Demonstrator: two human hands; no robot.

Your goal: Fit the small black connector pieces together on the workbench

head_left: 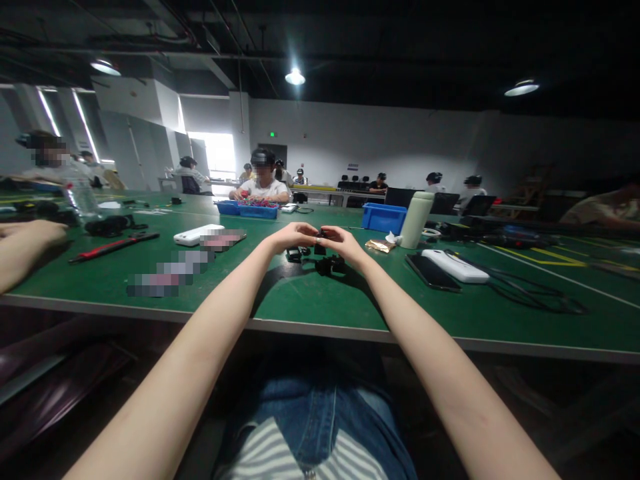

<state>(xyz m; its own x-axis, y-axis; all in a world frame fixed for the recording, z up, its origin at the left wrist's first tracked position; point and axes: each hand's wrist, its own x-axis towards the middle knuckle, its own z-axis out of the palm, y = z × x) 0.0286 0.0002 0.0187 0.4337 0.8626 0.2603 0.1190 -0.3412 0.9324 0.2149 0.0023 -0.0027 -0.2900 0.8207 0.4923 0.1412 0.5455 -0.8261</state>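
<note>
Both of my hands meet over the green table [310, 300], fingertips close together. My left hand [295, 237] and my right hand [343, 243] pinch a small black part [320, 248] from either side. What kind of part it is cannot be made out, and the fingers cover much of it. Just below my right hand lies a cluster of black pieces [330, 265] on the tabletop. A small black frame-like piece [294, 255] sits under my left hand.
To the right stand a pale green bottle [417, 220], a blue bin [384, 217], a phone [431, 272] and a white power bank [454, 266] with black cable. On the left are another white power bank [199, 235], a red-black tool [114, 247] and another person's arm [30, 250].
</note>
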